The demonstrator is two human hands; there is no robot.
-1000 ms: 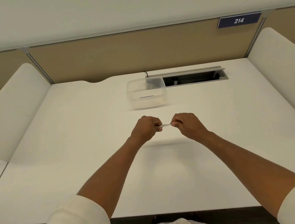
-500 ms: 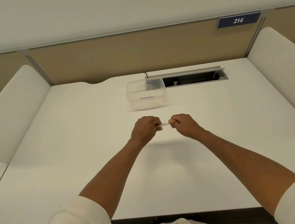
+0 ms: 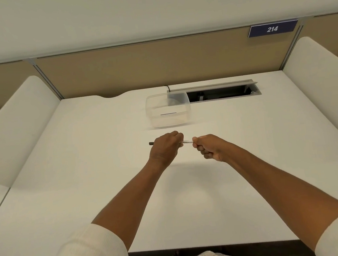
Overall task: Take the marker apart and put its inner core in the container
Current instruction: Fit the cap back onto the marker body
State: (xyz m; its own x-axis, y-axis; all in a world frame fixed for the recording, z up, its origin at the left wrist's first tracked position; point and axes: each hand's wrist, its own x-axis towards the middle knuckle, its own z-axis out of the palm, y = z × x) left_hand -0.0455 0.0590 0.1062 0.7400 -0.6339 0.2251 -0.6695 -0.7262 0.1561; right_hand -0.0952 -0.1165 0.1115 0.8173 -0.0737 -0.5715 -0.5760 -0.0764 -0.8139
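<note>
A thin white marker (image 3: 187, 141) is held level above the middle of the white desk. My left hand (image 3: 166, 148) is fisted around its left part, and a dark end (image 3: 151, 143) sticks out past that fist to the left. My right hand (image 3: 207, 148) is closed on its right end. Only a short white stretch shows between the two fists. A clear plastic container (image 3: 168, 112) stands open on the desk behind my hands, with a thin dark stick lying inside it.
A grey cable slot (image 3: 222, 93) is open in the desk behind the container. Beige partition panels close the back, with a blue sign reading 214 (image 3: 272, 29). White side dividers (image 3: 16, 120) rise at left and right.
My hands have drawn slightly apart, widening the gap between the fists. The marker's dark end now shows beyond the left of my left fist.
</note>
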